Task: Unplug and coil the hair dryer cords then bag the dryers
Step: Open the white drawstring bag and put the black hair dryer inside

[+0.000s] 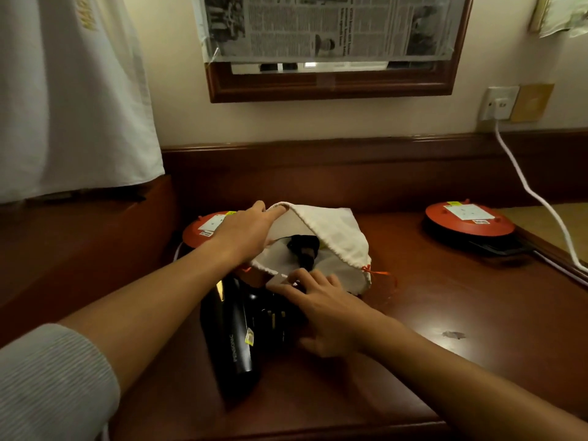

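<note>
Bagging step: judged from the head view, one dryer is partly in the sack and not yet fully inside.
Left hand: its fingers pinch the upper hem of the cream cloth drawstring bag and lift it, so the mouth gapes toward the person.
Right hand: fingers loosely spread, tips pressed on the bag's lower lip and on the dryer's dark body, seemingly pinning the hem flat while nudging the load in.
Glossy black hair dryer: lies on the dark red-brown wooden surface, its barrel pointing at the person, its far end just inside the mouth.
Bag interior: a dark bundle shows; cord or handle, I cannot tell.
Orange drawstring: trails slack at the right, left loose so the mouth stays wide.
White cable: runs from the wall socket; whose it is, I cannot tell.
</note>
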Demonstrator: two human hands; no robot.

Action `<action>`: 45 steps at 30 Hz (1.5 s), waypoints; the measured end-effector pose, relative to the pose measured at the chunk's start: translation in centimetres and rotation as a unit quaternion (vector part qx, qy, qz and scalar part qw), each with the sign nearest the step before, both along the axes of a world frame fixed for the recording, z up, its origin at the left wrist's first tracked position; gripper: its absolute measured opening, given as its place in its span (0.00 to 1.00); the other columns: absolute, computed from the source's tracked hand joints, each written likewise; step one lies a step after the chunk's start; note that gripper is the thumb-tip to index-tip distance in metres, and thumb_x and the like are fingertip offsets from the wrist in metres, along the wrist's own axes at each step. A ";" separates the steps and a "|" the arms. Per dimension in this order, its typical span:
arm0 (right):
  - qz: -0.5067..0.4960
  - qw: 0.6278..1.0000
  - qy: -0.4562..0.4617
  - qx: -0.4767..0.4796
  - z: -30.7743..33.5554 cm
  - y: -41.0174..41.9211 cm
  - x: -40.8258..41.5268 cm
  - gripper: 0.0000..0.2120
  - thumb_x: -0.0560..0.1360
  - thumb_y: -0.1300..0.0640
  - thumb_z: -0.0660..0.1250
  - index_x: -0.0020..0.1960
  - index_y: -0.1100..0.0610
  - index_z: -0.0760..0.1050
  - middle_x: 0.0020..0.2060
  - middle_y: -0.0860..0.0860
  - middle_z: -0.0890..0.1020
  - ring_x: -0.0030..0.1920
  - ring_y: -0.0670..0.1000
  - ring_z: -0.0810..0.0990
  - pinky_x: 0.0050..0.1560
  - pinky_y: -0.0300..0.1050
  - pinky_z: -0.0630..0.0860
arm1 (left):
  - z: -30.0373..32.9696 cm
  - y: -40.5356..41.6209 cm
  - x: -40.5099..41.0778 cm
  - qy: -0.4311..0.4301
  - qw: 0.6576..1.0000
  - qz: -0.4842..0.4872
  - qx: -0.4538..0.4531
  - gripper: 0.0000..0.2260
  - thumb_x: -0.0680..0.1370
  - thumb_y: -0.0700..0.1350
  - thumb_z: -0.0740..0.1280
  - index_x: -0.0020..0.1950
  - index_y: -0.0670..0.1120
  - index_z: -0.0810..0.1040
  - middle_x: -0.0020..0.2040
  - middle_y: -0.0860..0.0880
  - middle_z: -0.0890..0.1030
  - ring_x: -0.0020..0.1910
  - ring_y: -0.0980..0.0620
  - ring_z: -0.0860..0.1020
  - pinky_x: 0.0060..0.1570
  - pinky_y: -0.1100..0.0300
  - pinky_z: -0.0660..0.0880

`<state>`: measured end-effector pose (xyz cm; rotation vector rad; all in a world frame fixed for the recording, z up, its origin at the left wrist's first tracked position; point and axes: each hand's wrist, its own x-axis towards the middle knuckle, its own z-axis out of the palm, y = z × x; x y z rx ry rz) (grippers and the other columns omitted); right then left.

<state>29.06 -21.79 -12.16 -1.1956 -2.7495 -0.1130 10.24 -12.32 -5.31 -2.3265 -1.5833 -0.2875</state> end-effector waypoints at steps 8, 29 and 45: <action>-0.029 0.999 0.031 -0.020 -0.7 -0.6 -1.8 0.57 0.57 0.23 0.72 0.73 0.54 0.56 0.64 0.51 0.67 0.59 0.53 0.70 0.58 0.52 0.75 | -0.1 -0.2 -0.3 -0.016 1.000 0.002 0.005 0.28 0.79 0.42 0.65 0.76 0.55 0.59 0.57 0.44 0.72 0.47 0.42 0.78 0.36 0.53 0.68; -0.080 0.966 0.236 -0.073 0.1 -3.2 3.6 0.39 0.64 0.36 0.72 0.72 0.40 0.62 0.61 0.40 0.74 0.58 0.43 0.77 0.55 0.42 0.79 | 1.5 0.1 -0.8 -0.127 0.988 -0.058 -0.067 0.18 0.82 0.41 0.57 0.69 0.53 0.74 0.59 0.45 0.76 0.53 0.46 0.77 0.50 0.52 0.74; -0.189 0.773 0.605 0.022 4.5 -1.4 3.3 0.31 0.70 0.47 0.77 0.67 0.46 0.66 0.60 0.47 0.74 0.57 0.42 0.78 0.50 0.27 0.75 | 3.8 -7.6 5.4 -0.331 0.894 -0.175 -0.246 0.15 0.75 0.41 0.64 0.60 0.53 0.79 0.54 0.56 0.80 0.54 0.54 0.77 0.49 0.66 0.72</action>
